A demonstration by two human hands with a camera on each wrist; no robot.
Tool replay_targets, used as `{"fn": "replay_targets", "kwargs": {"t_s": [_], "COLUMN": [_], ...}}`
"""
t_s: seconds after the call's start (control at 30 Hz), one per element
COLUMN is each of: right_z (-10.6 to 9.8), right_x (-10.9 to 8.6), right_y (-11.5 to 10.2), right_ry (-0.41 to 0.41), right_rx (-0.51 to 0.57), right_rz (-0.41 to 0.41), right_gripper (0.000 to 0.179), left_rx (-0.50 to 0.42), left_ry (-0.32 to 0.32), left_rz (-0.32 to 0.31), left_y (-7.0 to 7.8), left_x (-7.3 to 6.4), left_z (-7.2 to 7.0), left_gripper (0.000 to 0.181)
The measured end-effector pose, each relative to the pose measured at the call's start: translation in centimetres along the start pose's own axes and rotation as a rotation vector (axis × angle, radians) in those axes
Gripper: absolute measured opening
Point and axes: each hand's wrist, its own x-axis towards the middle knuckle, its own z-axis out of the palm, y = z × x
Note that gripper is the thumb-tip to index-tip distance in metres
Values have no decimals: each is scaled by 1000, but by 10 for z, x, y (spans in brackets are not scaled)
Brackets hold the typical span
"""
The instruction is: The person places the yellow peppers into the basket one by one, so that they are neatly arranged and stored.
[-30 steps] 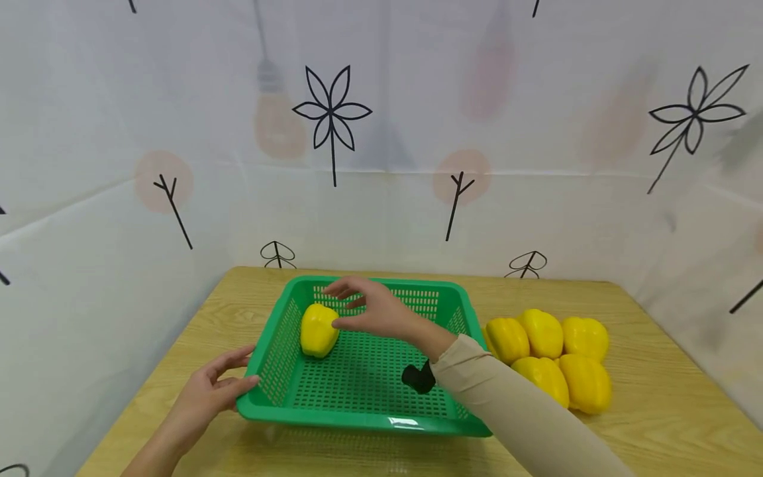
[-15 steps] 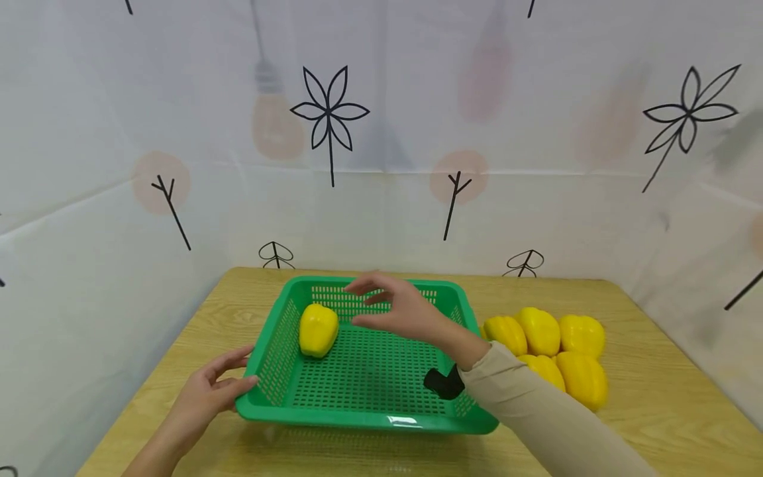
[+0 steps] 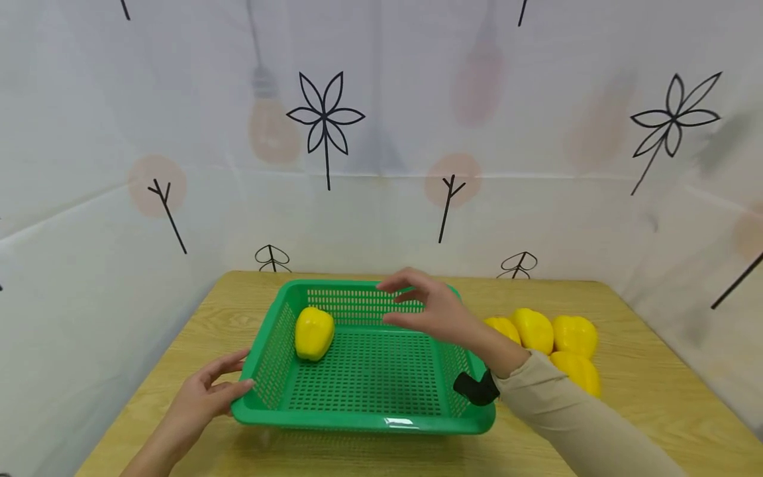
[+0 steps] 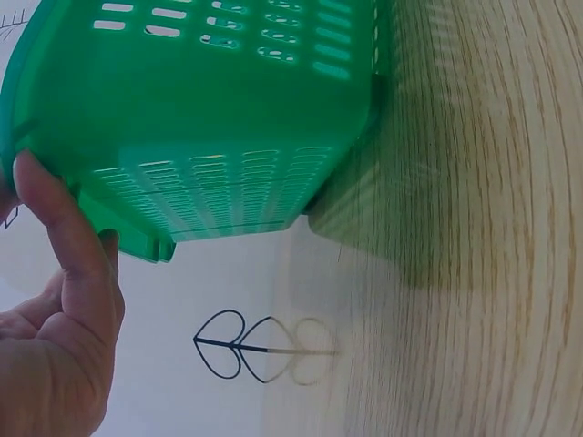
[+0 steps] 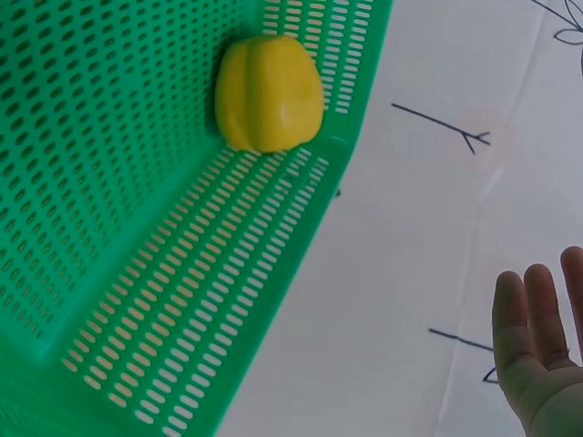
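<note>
A green plastic basket (image 3: 363, 421) with slotted sides stands on the wooden table. One yellow bell pepper (image 3: 314, 333) lies inside it at the left; the right wrist view also has this pepper (image 5: 270, 94) in a corner. My left hand (image 3: 199, 397) grips the basket's left rim near the front corner, thumb on the rim. In the left wrist view, fingers (image 4: 77, 241) reach the rim from outside. My right hand (image 3: 438, 311) hovers over the basket's right part, fingers loosely bent and apart, with nothing between them.
Several yellow bell peppers (image 3: 575, 336) sit grouped on the table right of the basket, partly hidden behind the right forearm. A black wrist strap piece (image 3: 475, 389) hangs under the right wrist. A white patterned curtain (image 3: 381, 218) closes off the back and sides.
My right hand has moved rightward, away from the pepper in the basket. The left hand keeps its place at the rim. The view has shifted slightly.
</note>
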Motion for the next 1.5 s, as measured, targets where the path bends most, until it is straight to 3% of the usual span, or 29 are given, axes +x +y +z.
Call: {"fn": "replay_targets", "kwargs": {"t_s": [0.9, 1.5], "right_z": [-41, -70], "right_x": [-38, -66], "right_y": [8, 18], "right_ry": [90, 179], "right_rx": [-28, -56], "right_rz": [-7, 61], "right_gripper": [35, 32], "left_rx": [3, 21], "left_ry": [11, 12], "left_rz": [-1, -3], "left_y": [-2, -1], "left_x": [-2, 0], "left_z": [-1, 1], "left_gripper": [65, 65]}}
